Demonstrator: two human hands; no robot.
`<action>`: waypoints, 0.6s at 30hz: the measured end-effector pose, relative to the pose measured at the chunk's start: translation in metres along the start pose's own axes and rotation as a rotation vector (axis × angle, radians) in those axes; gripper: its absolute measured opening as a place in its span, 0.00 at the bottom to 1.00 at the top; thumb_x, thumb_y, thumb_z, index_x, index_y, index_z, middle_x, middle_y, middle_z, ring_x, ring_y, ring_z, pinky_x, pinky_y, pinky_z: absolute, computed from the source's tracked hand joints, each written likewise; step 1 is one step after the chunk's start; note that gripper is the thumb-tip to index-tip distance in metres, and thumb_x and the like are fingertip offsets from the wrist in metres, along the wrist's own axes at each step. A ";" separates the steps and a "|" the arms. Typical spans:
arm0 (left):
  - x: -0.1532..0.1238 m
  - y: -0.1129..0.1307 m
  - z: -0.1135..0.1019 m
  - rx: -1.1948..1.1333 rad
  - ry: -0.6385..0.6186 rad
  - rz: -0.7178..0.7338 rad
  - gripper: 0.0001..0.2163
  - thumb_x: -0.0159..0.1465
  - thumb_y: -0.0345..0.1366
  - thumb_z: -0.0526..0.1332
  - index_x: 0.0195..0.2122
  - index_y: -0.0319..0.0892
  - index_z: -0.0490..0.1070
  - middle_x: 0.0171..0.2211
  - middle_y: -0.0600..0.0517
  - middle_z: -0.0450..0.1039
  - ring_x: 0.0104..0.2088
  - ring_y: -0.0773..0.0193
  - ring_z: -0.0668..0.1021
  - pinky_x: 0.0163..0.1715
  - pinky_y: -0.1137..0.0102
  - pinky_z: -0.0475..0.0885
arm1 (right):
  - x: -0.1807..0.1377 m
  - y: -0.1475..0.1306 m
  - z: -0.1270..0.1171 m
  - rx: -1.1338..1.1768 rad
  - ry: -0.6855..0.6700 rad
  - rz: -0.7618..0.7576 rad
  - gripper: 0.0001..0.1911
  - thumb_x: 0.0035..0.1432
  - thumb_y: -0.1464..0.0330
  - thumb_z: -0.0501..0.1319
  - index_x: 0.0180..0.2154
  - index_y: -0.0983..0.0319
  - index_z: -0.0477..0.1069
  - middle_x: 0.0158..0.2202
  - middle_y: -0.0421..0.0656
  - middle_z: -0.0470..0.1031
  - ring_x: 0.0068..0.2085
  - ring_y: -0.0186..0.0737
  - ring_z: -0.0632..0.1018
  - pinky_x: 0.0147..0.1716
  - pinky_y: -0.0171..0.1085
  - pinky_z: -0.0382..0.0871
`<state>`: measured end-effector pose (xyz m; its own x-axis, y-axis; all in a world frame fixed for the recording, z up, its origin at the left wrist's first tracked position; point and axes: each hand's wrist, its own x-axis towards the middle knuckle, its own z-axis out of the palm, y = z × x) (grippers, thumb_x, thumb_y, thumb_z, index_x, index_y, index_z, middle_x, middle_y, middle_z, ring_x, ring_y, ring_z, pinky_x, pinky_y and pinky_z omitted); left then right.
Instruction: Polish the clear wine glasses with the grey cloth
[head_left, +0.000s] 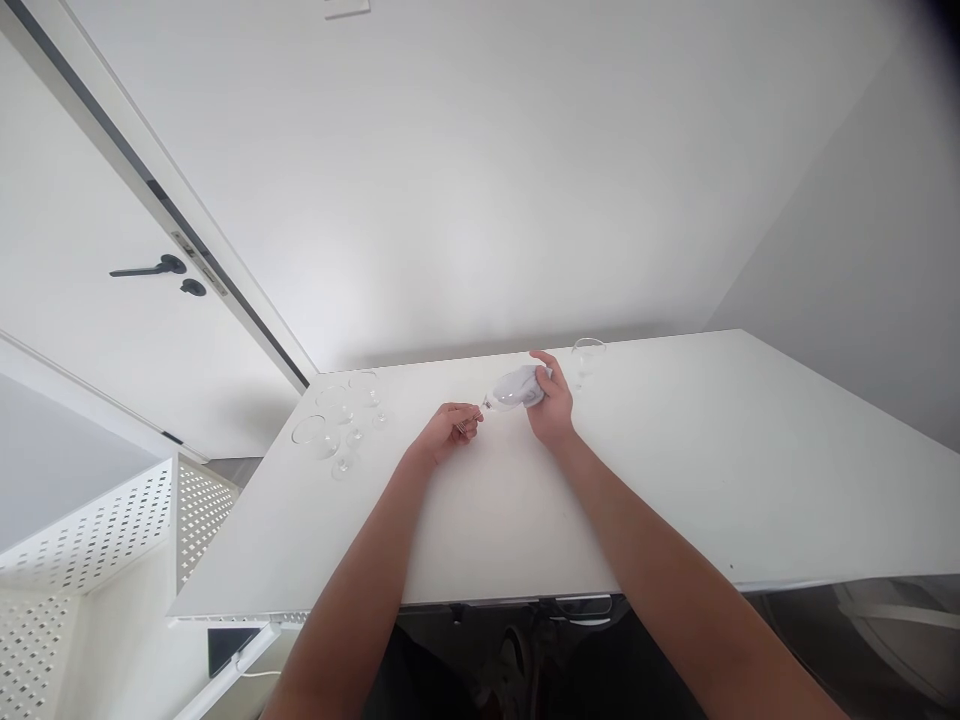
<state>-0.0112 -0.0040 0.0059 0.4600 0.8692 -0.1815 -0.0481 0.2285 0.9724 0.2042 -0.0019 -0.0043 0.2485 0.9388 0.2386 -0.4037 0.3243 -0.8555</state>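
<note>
My left hand (448, 429) is closed in a pinch on the stem of a clear wine glass (501, 396) held sideways over the white table (675, 480). The glass bowl is wrapped in a pale cloth (519, 387), and my right hand (551, 405) is closed round that cloth and the bowl. Both hands hover near the table's far middle.
Three clear stemmed glasses (330, 430) stand in a group at the table's far left. Another glass (587, 358) stands just right of my right hand near the wall. A white door with a black handle (154, 267) is at left, a perforated white shelf (90, 540) below it.
</note>
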 end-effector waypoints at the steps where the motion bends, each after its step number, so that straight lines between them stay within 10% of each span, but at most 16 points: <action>1: 0.000 -0.001 -0.001 -0.022 0.010 0.000 0.15 0.58 0.46 0.69 0.26 0.38 0.73 0.23 0.53 0.58 0.24 0.70 0.63 0.21 0.71 0.53 | 0.001 0.001 -0.001 0.021 -0.003 0.007 0.22 0.60 0.49 0.62 0.52 0.50 0.70 0.31 0.39 0.67 0.34 0.41 0.72 0.35 0.40 0.68; 10: -0.002 0.003 -0.002 -0.200 0.096 0.145 0.16 0.60 0.47 0.68 0.29 0.41 0.69 0.26 0.54 0.57 0.26 0.69 0.63 0.23 0.73 0.60 | 0.014 0.014 -0.009 0.178 0.087 0.012 0.24 0.61 0.48 0.63 0.51 0.54 0.71 0.53 0.46 0.75 0.54 0.47 0.76 0.47 0.44 0.73; 18: -0.002 -0.003 0.007 0.066 -0.069 0.133 0.18 0.60 0.51 0.68 0.30 0.39 0.75 0.26 0.52 0.64 0.28 0.68 0.67 0.27 0.70 0.66 | 0.015 0.031 -0.005 0.099 0.058 0.160 0.27 0.59 0.41 0.61 0.42 0.56 0.73 0.44 0.46 0.78 0.46 0.49 0.78 0.38 0.45 0.75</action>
<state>-0.0053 -0.0093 0.0048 0.5136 0.8570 -0.0425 -0.0548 0.0823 0.9951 0.2000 0.0214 -0.0293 0.2235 0.9719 0.0743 -0.5257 0.1844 -0.8304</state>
